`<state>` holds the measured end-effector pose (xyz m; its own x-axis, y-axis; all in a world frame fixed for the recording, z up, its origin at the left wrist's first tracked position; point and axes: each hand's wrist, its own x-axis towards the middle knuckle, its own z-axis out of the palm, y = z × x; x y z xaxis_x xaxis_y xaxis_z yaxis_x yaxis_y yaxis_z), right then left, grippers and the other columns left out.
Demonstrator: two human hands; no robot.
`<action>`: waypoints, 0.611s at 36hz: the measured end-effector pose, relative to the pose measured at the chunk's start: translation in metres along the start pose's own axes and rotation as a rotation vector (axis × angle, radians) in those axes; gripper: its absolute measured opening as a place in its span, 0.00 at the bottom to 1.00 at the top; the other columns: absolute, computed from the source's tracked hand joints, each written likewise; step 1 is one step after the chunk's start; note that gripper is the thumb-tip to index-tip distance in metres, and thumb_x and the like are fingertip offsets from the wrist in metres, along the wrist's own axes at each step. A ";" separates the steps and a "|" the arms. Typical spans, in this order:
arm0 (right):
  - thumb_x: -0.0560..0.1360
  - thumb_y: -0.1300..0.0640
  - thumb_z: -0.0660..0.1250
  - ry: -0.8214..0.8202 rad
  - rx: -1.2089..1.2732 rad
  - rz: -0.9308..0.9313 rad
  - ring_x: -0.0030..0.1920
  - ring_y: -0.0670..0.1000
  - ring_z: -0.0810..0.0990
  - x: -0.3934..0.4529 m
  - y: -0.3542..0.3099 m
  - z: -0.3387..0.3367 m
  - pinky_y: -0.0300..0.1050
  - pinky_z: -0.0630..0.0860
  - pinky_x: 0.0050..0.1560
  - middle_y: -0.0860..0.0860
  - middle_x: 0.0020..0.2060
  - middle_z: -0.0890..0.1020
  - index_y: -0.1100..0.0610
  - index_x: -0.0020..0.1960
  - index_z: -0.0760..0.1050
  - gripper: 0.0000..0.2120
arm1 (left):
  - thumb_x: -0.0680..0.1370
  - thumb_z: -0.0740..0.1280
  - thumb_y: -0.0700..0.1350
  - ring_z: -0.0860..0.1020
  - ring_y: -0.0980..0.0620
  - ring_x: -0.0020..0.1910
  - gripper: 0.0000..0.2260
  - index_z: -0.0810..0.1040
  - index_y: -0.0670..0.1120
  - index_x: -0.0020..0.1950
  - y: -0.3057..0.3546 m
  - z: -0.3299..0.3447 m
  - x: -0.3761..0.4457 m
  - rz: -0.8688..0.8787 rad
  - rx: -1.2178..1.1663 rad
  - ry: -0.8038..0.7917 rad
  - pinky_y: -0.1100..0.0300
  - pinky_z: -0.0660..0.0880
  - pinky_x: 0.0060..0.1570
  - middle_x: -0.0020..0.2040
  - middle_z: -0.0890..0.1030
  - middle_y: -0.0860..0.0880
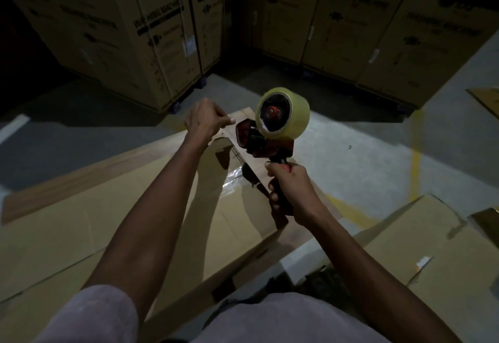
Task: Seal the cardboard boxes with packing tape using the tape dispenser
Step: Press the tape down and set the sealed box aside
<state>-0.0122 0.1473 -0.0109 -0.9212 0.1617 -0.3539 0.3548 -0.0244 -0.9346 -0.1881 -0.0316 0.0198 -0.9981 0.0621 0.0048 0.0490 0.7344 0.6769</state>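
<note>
Two bare hands reach out over flattened cardboard on a dim warehouse floor (pixel 351 137). In the right hand (pixel 290 188) sits the black and red handle of the tape dispenser (pixel 266 141), fingers wrapped round it in a firm grip; the dispenser is held up in the air above the cardboard, its red front end pointing left toward the other hand. A fat roll of clear, yellowish packing tape (pixel 283 114) is mounted on top of the dispenser. The left hand (pixel 206 121) is curled, with thumb and forefinger pinched together just left of the dispenser's front end; whether a loose end of tape is held there cannot be told in the dark picture. Beneath both hands lies a flattened cardboard box (pixel 108 207), stretching from the near left toward the far middle, with a shiny strip of tape (pixel 233 180) already stuck on its surface near the dispenser's handle. Another flattened cardboard box (pixel 432 248) lies at the near right, apart from the first, with bare floor between them. Tall printed cartons (pixel 151 32) stand in rows along the far side, left and right, on the floor. Pale sleeves (pixel 102 315) cover the upper arms at the near edge.
</note>
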 end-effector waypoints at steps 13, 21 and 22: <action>0.81 0.49 0.67 0.032 -0.012 0.041 0.27 0.51 0.72 0.001 0.006 0.015 0.44 0.70 0.28 0.52 0.29 0.74 0.57 0.44 0.76 0.12 | 0.72 0.79 0.45 0.86 0.47 0.40 0.10 0.87 0.39 0.45 -0.025 0.015 0.002 -0.023 -0.099 -0.015 0.45 0.83 0.47 0.39 0.86 0.44; 0.81 0.48 0.67 0.065 -0.033 0.039 0.29 0.52 0.73 -0.002 0.010 0.015 0.45 0.71 0.28 0.52 0.29 0.74 0.56 0.43 0.75 0.14 | 0.72 0.78 0.53 0.79 0.61 0.32 0.09 0.88 0.48 0.45 -0.027 0.024 0.005 0.007 0.048 0.037 0.59 0.75 0.36 0.31 0.82 0.55; 0.81 0.48 0.67 0.070 -0.031 0.039 0.29 0.52 0.73 -0.002 0.011 0.016 0.45 0.70 0.28 0.52 0.29 0.75 0.56 0.42 0.75 0.14 | 0.73 0.78 0.53 0.78 0.61 0.32 0.09 0.88 0.48 0.46 -0.026 0.024 0.005 0.011 0.056 0.033 0.60 0.74 0.36 0.31 0.81 0.56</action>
<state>-0.0093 0.1313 -0.0210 -0.8936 0.2296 -0.3857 0.3959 -0.0020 -0.9183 -0.1934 -0.0340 -0.0154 -0.9981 0.0489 0.0366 0.0610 0.7706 0.6344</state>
